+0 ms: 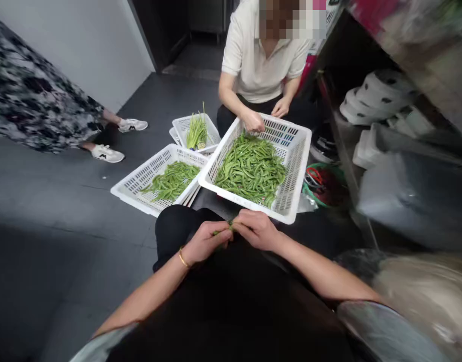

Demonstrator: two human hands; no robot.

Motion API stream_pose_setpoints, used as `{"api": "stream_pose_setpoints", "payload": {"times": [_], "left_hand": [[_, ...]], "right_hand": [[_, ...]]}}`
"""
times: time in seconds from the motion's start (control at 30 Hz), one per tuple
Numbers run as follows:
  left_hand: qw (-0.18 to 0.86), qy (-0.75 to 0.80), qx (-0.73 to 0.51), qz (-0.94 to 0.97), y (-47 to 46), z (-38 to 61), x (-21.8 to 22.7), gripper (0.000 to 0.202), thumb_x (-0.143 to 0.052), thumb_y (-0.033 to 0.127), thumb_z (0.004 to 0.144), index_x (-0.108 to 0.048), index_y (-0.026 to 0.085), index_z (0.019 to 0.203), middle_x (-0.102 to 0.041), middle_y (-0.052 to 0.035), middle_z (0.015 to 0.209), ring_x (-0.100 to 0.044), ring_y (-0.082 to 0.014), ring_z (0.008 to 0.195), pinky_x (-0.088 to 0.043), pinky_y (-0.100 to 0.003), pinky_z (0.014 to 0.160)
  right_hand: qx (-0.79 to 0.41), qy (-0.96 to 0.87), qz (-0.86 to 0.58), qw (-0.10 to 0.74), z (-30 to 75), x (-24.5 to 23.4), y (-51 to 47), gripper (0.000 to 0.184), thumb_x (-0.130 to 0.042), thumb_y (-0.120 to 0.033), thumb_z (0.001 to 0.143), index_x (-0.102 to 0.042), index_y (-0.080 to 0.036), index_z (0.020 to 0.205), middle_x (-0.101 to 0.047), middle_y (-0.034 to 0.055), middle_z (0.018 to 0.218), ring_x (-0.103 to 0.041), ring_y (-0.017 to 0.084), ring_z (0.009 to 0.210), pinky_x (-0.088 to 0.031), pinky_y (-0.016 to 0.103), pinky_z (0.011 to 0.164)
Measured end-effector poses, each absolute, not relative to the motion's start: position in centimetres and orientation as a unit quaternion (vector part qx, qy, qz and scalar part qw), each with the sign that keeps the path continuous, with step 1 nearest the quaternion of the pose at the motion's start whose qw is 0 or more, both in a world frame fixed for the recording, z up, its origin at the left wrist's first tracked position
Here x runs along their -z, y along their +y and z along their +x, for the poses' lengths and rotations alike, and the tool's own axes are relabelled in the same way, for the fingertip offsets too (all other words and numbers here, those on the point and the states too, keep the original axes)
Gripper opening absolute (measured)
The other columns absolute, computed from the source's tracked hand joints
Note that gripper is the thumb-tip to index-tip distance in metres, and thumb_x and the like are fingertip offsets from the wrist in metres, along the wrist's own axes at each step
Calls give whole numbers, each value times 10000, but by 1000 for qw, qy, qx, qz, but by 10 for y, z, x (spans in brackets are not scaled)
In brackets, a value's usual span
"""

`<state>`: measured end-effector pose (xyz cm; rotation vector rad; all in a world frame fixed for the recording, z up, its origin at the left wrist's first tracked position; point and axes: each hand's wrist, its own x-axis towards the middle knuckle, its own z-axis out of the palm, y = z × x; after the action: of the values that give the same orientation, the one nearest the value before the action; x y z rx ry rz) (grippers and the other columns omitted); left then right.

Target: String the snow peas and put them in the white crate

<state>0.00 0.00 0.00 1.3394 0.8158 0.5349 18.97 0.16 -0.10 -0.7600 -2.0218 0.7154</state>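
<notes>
Over the lap, the left hand [205,242] and right hand [256,230] both pinch one green bean pod [222,232], which lies crosswise between them, each hand closed on one end. Just beyond the right hand stands the large white basket [246,201] heaped with pods [251,168], a shallower basket [134,201] to its left; a co-worker's hand [253,121] rests in its far side.

Green pod [220,232] mostly hidden under left hand [206,244]; shelf goods [377,95] at right blurred.

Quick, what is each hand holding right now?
Left hand: closed, pinching a slim green bean pod.
Right hand: closed, pinching the same pod's other end.
</notes>
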Motion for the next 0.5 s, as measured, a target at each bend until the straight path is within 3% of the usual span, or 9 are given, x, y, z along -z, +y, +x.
{"api": "stream_pose_setpoints", "payload": {"times": [0.2, 0.27, 0.4, 0.5], "left_hand": [[827, 275, -74, 485, 19, -9, 8, 324, -631, 407, 753, -671, 94, 681, -561, -39, 505, -459, -91, 414, -289, -207, 400], [848, 272, -127, 437, 20, -6, 11, 318, -666, 398, 717, -667, 87, 649, -557, -46, 493, -464, -96, 396, -281, -211, 382], [826, 323, -365, 283, 15, 12, 15, 342, -610, 406, 762, -611, 103, 603, -460, 2, 400, -372, -72, 328, -236, -194, 342], [793, 353, -440, 229, 17, 21, 18, 334, -590, 396, 788, -589, 106, 623, -453, 18, 418, -324, -50, 316, -218, -175, 327]], "right_hand": [[-467, -841, -186, 201, 199, -11, 29, 187, -482, -204, 911, -589, -145, 769, -582, 4, 679, -538, 76, 606, -414, 170, 574], [-440, -852, -182, 219, 196, -13, 35, 188, -477, -206, 912, -589, -151, 770, -589, 8, 687, -545, 83, 622, -419, 179, 589], [-223, -852, -307, 361, 178, -3, 39, 250, -444, -181, 910, -556, -162, 688, -563, 22, 621, -510, 121, 605, -397, 234, 591], [-140, -834, -371, 383, 171, 7, 35, 256, -450, -172, 903, -538, -168, 663, -521, 15, 576, -473, 126, 562, -372, 249, 562]]}}
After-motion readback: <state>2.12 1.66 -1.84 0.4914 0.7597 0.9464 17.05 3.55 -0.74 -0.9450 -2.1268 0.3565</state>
